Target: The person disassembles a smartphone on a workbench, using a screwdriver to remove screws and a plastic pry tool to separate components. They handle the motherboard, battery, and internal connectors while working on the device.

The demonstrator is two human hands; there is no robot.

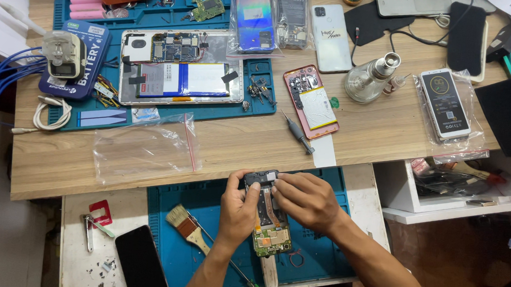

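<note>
Blue mat [313, 263] at lower centre of the frame is where we're working. We have both hands on an opened phone [270, 223] with its board exposed, held just above the mat. Left hand [237, 209] curls around the phone's left edge, thumb pressed on the top end. Right hand [305, 201] lies over the upper right part, fingers bent and pinching at the top edge; whether they grip a separate small part we cannot tell. Brush [188, 227] lies on the mat just left of our left wrist, with a thin green-handled screwdriver [243, 274] running beside it toward the bottom edge. Black phone [141, 260] lies face-up at lower left, off the mat. On the wooden desk [372, 132] above: an empty clear bag [144, 149] left of centre, a grey screwdriver [298, 134] at centre, a pink open phone [313, 101] right of it. Opened tablet [180, 70] sits on a second mat in the upper left, glass burner [371, 78] upper right.
</note>
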